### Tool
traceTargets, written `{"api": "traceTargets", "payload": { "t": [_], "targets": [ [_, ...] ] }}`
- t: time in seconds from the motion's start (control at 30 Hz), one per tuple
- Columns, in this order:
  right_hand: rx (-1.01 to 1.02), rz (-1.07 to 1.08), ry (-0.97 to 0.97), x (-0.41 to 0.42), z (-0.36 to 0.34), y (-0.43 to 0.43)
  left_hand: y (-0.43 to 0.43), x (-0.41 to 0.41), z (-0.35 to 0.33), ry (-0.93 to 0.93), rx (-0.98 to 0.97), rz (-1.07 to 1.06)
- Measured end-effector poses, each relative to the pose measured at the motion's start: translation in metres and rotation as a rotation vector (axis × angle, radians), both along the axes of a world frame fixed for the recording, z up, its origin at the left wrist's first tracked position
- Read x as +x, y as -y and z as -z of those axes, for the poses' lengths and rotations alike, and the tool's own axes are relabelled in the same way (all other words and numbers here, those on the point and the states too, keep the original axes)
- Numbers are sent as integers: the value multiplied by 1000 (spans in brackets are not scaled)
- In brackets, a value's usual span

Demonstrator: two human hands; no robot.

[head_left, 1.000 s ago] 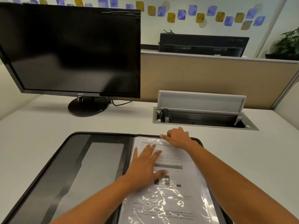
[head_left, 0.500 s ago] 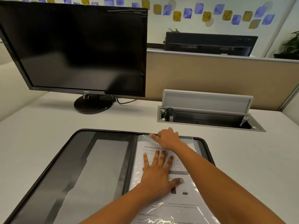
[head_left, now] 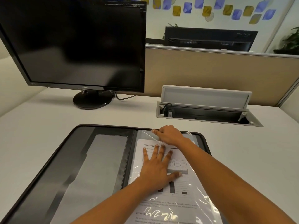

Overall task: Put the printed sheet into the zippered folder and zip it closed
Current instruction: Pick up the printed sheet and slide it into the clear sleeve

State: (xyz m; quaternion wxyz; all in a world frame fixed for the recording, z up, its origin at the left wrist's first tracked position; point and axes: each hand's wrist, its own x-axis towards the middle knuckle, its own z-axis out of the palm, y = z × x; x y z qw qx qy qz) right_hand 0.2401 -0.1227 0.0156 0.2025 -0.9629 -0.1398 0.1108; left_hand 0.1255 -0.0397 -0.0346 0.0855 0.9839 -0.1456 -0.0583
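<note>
One pale counter (head_left: 48, 120) fills the view, closed at 12 o'clock by a tan partition (head_left: 210, 68). A dark monitor (head_left: 77, 44) stands at 10 o'clock, its round base well apart from the folder's far edge. The zippered folder (head_left: 90, 159) lies open and flat at 6 o'clock, with its zip running around the rim. Its left half shows grey pockets. At 1 o'clock a recessed cable box (head_left: 205, 113) sits in the counter with its lid tipped up, near the folder's far right corner but not touching it.

The printed sheet (head_left: 178, 206) lies on the folder's right half, with a clear sleeve (head_left: 145, 135) glinting over its lower part. The left hand (head_left: 156, 172) is flat on the middle of the sheet with its fingers spread, covering part of the table and chart. The right hand (head_left: 169, 135), at the sheet's 12 o'clock end, pinches the sleeve's top edge with curled fingers. The right forearm crosses the sheet's right side. Whether the left hand lies over or under the plastic cannot be told.
</note>
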Motion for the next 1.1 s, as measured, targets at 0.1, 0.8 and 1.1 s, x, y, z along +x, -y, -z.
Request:
{"api": "traceTargets", "payload": {
  "t": [0.1,0.8,1.1],
  "targets": [
    [-15,9,9,-1,2,1,0,-1,0,2,1,5],
    [52,349,189,-135,28,81,-87,-62,-19,100,-164,-370],
    [110,456,185,-209,26,118,-194,-124,-29,22,-166,-853]
  ]
}}
